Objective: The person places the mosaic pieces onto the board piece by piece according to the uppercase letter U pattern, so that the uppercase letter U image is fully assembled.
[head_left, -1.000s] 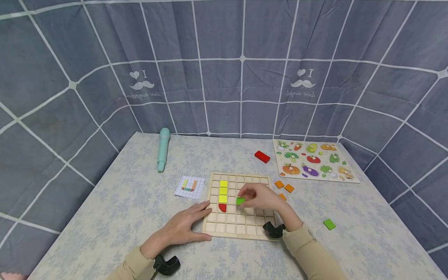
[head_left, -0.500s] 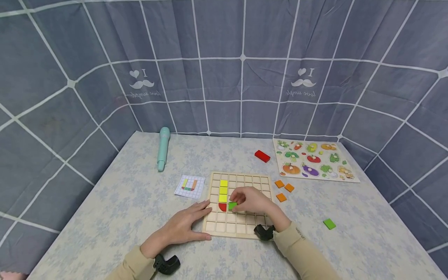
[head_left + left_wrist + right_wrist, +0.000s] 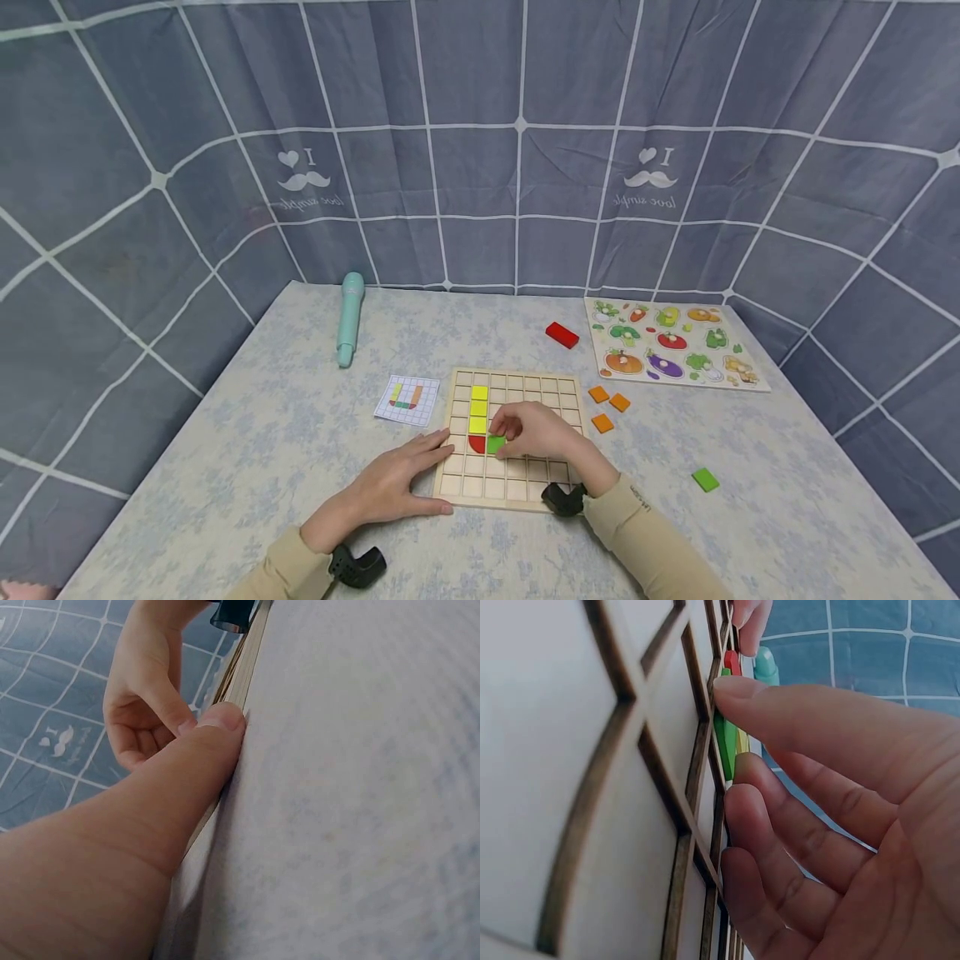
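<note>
My right hand (image 3: pixel 536 430) holds a green square tile (image 3: pixel 496 445) between thumb and fingers, low over a cell of the wooden grid board (image 3: pixel 517 492). In the right wrist view the thumb rests on one end of the green tile (image 3: pixel 725 746), which sits slightly tilted at the grid ridges. Just left of it is a red quarter-round tile (image 3: pixel 477 446), below a column of yellow tiles (image 3: pixel 478 409). My left hand (image 3: pixel 390 481) lies with fingers extended against the board's left edge; in the left wrist view its thumb (image 3: pixel 217 724) touches the board's side.
A pattern card (image 3: pixel 408 402) lies left of the board. Several orange tiles (image 3: pixel 602 423) and another green tile (image 3: pixel 706 480) lie to the right. Behind are a red block (image 3: pixel 562 335), a vegetable puzzle board (image 3: pixel 637 377) and a teal microphone (image 3: pixel 349 321).
My right hand has moved left and slightly nearer with the green tile, bringing it beside the red quarter-round tile. The left hand stays put.
</note>
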Tool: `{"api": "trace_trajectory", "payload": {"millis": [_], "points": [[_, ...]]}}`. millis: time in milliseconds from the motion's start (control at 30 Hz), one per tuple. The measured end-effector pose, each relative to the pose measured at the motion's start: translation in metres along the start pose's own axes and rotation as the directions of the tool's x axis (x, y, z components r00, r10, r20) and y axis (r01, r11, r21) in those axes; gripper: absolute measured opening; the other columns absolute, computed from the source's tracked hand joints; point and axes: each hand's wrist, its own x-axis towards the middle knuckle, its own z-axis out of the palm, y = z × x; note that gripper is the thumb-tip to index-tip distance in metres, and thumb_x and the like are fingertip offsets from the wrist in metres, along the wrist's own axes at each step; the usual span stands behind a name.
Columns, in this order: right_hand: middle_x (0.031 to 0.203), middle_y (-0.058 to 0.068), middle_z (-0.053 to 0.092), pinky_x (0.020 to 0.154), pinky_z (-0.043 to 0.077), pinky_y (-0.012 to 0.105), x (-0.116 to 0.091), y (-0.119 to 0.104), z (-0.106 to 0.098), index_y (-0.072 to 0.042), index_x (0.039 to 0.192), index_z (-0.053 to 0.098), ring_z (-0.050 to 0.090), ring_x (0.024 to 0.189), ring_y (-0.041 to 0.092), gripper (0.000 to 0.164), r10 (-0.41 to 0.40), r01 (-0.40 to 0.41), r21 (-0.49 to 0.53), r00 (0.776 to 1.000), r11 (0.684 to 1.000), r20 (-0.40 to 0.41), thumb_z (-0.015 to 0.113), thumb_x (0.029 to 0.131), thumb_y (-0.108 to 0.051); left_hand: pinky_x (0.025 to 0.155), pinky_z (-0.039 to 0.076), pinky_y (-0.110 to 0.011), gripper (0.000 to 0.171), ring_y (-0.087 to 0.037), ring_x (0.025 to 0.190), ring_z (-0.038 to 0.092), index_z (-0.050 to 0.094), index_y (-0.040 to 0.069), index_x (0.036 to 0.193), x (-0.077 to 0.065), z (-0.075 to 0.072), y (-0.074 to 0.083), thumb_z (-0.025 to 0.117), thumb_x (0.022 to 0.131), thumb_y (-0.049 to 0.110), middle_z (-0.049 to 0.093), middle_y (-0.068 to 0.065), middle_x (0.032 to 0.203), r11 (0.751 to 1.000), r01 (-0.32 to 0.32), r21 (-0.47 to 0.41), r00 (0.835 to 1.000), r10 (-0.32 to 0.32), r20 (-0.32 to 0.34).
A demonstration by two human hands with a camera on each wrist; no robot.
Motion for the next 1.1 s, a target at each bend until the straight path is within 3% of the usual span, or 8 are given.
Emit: {"api": "trace_trajectory", "payload": {"millis": [600, 833, 1100], "points": [[0.090, -0.002, 0.064, 0.070, 0.050, 0.029, -0.018, -0.003, -0.018, -0.011, 0.099, 0.066, 0.057, 0.080, 0.014, 0.027, 0.026, -0.025, -0.037, 1.000, 0.999, 0.012, 0.079, 0.075, -0.013, 0.107, 0.034, -0.045, 0.081, -0.025, 0.135, 0.032, 0.050, 0.007, 0.137, 0.000, -0.001, 0.001, 0.065, 0.078, 0.061, 0.035, -0.008, 0.149, 1.000, -0.005, 0.007, 1.000, 0.005, -0.016], [0.098, 0.004, 0.063, 0.081, 0.050, 0.039, -0.041, -0.003, -0.042, -0.008, 0.104, 0.065, 0.059, 0.087, 0.020, 0.029, 0.031, -0.030, -0.070, 0.999, 0.997, 0.012, 0.077, 0.078, -0.014, 0.109, 0.031, -0.041, 0.083, -0.022, 0.137, 0.030, 0.049, 0.008, 0.138, 0.000, -0.001, 0.001, 0.066, 0.077, 0.061, 0.033, -0.006, 0.150, 1.000, 0.017, -0.013, 1.000, -0.017, 0.002], [0.105, 0.008, 0.063, 0.086, 0.050, 0.048, -0.084, 0.010, -0.078, -0.006, 0.111, 0.062, 0.060, 0.095, 0.026, 0.035, 0.028, -0.026, -0.081, 1.000, 0.996, 0.015, 0.074, 0.081, -0.019, 0.109, 0.031, -0.042, 0.080, -0.024, 0.137, 0.030, 0.049, 0.009, 0.138, 0.000, 0.000, 0.000, 0.065, 0.078, 0.060, 0.033, -0.008, 0.150, 1.000, 0.006, -0.020, 1.000, -0.006, 0.010]]}}
